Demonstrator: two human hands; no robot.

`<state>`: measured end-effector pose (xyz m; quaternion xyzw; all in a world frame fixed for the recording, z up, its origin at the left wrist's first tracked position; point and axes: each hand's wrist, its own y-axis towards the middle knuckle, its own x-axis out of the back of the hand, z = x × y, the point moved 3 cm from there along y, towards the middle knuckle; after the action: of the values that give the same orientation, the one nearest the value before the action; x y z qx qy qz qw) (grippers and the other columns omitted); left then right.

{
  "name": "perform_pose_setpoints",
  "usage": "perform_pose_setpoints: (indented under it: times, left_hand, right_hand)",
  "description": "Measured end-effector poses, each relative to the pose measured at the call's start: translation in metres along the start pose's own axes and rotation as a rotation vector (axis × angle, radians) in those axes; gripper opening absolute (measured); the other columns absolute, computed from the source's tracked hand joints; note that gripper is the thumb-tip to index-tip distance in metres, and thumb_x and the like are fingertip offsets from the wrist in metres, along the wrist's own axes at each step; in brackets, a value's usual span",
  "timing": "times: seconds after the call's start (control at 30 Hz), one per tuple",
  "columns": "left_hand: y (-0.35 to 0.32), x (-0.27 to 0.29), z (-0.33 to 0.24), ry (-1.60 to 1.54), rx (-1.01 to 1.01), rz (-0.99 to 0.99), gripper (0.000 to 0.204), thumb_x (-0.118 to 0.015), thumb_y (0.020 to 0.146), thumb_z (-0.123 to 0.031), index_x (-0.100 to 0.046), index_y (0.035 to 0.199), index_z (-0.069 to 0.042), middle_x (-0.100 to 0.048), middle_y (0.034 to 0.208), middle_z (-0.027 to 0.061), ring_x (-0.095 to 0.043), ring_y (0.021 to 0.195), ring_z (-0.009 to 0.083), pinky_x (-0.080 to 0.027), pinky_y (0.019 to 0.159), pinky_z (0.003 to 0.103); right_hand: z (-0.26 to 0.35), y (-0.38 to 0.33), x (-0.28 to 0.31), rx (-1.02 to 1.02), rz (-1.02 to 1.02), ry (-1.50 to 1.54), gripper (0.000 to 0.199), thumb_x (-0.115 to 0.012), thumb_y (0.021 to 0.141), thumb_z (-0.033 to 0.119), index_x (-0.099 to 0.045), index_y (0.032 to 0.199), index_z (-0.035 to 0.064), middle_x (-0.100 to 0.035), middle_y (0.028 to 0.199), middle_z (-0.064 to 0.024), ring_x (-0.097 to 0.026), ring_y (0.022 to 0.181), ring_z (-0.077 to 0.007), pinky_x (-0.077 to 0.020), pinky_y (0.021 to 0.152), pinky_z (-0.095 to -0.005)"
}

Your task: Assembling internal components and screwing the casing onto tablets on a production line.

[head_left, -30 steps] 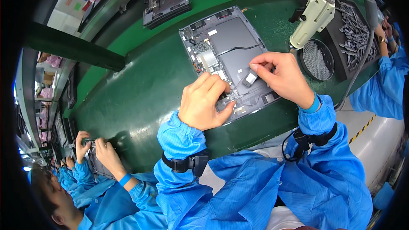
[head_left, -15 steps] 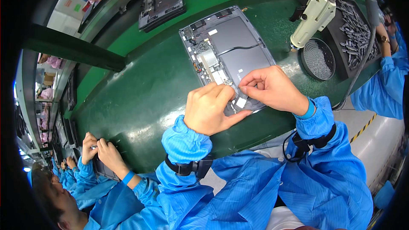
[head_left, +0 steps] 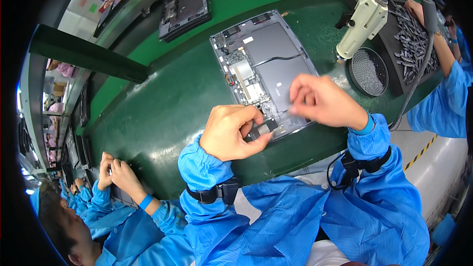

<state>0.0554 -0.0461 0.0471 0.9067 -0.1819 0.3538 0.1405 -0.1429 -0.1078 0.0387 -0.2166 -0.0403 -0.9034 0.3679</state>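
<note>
A green workbench (head_left: 162, 103) curves through a busy assembly line. The opened tablet (head_left: 266, 69) lies before me. My left hand (head_left: 229, 133) pinches a small dark part (head_left: 263, 129) at its near edge; my right hand (head_left: 322, 101) hovers just above, fingers pinched together.

I see the desk (head_left: 162, 108) covered with a green mat, smooth with a slight shine. The opened tablet (head_left: 263, 71) shows matt dark grey panels and small metal parts. The screwdriver (head_left: 358, 22) has a cream plastic body, a bit glossy. My sleeves (head_left: 207, 167) are blue cloth, thin and smooth.
</note>
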Motion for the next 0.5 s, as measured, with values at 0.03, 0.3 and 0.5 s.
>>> perform_pose_setpoints:
  times: [0.03,0.3,0.5]
  left_hand:
    - [0.000,-0.001,0.001,-0.001,0.000,0.001,0.022,-0.074,0.061,-0.009,-0.058,0.072,-0.001,-0.043,0.049,0.0045,-0.042,0.041,0.0143,-0.034,0.041,0.029]
    - [0.006,-0.010,-0.004,0.084,-0.153,-0.024,0.023,-0.077,0.059,-0.011,-0.059,0.071,-0.003,-0.053,0.056,0.0063,-0.054,0.052,0.0204,-0.042,0.047,0.031]
    - [0.005,-0.016,-0.001,0.097,-0.178,-0.060,0.026,-0.077,0.061,-0.019,-0.058,0.074,-0.007,-0.055,0.061,0.0055,-0.057,0.056,0.0255,-0.045,0.051,0.036]
  right_hand:
    - [-0.002,0.000,0.006,0.050,-0.194,-0.075,0.013,-0.067,0.074,0.004,-0.056,0.080,0.0005,-0.064,0.065,-0.0097,-0.063,0.059,-0.0202,-0.0467,0.055,-0.0303]
    - [0.028,-0.019,0.000,0.182,-0.344,-0.254,0.013,-0.069,0.071,0.004,-0.062,0.083,0.0030,-0.061,0.074,-0.0086,-0.057,0.056,-0.0266,-0.0463,0.055,-0.0349]
    - [0.021,-0.011,-0.028,0.278,-0.071,-0.236,0.011,-0.070,0.071,0.006,-0.062,0.079,0.0018,-0.062,0.074,-0.0106,-0.060,0.064,-0.0292,-0.0475,0.058,-0.0355]
